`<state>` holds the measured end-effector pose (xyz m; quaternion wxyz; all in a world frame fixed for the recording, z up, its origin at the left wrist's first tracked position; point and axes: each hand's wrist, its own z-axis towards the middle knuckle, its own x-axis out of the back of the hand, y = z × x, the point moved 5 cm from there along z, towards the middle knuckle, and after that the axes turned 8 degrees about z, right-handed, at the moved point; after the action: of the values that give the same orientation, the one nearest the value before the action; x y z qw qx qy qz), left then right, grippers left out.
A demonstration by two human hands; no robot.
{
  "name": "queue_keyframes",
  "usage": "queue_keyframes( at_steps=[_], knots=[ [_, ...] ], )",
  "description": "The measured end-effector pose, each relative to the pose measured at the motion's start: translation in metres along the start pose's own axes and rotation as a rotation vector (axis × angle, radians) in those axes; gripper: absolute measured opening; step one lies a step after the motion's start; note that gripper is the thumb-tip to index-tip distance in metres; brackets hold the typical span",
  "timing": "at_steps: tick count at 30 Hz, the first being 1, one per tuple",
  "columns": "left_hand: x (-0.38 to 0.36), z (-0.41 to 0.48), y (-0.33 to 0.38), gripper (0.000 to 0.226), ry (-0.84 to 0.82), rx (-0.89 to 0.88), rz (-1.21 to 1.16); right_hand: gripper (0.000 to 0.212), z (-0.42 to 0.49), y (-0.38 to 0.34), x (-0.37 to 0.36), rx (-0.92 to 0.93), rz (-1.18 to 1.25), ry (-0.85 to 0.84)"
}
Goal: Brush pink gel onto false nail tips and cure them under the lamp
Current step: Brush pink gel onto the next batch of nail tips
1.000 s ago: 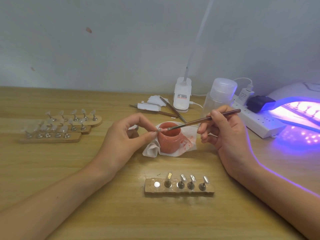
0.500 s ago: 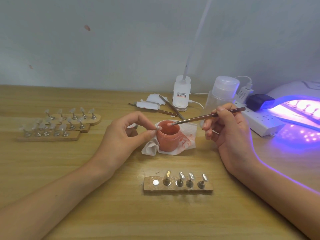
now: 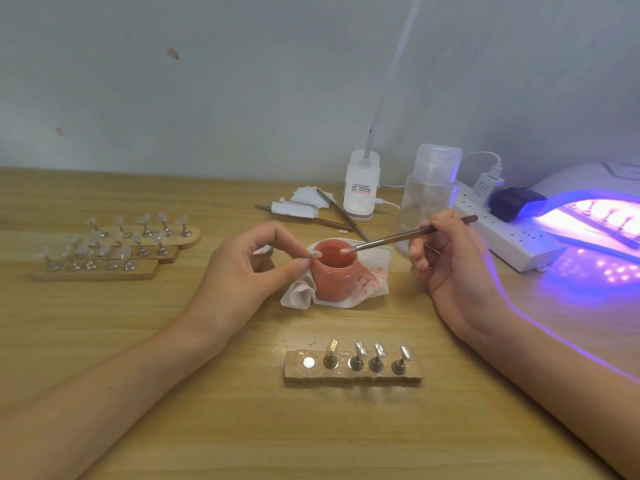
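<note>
**Brush dipping for gel beside a held nail tip**

The left hand [image 3: 249, 271] pinches a small nail tip [image 3: 314, 253] between thumb and forefinger, just beside the rim of the open gel pot [image 3: 334, 275]. The pot stands on a pink-stained tissue [image 3: 374, 268]. The right hand [image 3: 446, 261] grips the brush [image 3: 408, 234] like a pen, with its bristles inside the pot's mouth. The lit lamp [image 3: 585, 174] sits at the far right of the bench [image 3: 173, 341]. A wooden holder [image 3: 353, 374] carrying four mounted tips and one free socket lies nearer the person.

Likely hazards:
- An overloaded brush could drip or flood the tip's edges and reach the pinching fingers.
- The left hand, so near the rim, could nudge the pot.
- Stray lamp light may thicken gel in the uncovered pot.

A second earlier the bristles lay on the held tip; they have since moved into the pot, while the left hand has barely shifted.
</note>
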<state>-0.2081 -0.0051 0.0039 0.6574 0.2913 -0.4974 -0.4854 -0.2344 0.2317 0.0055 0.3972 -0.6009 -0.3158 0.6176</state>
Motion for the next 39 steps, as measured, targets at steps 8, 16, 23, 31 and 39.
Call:
queue_keyframes(
  at_steps=[8, 16, 23, 31, 39],
  knots=[
    [0.000, -0.001, -0.001, 0.011, -0.012, 0.006, 0.006, 0.025, 0.000, 0.000, 0.002, -0.016, -0.030, 0.045],
    [0.000, 0.000, 0.000, 0.009, -0.005, -0.002, 0.012, 0.020, 0.004, -0.001, 0.010, -0.012, 0.024, 0.121],
    [0.001, -0.001, 0.001, 0.011, 0.001, -0.001, 0.016, 0.024, -0.005, -0.002, 0.002, 0.103, 0.058, 0.042],
    [0.001, 0.000, -0.003, 0.012, 0.047, 0.050, -0.001, 0.021, -0.007, -0.004, -0.004, 0.170, -0.018, -0.054],
    [0.000, 0.002, -0.001, 0.016, 0.063, 0.036, -0.039, 0.017, -0.005, -0.004, -0.005, 0.181, -0.021, -0.108]
  ],
)
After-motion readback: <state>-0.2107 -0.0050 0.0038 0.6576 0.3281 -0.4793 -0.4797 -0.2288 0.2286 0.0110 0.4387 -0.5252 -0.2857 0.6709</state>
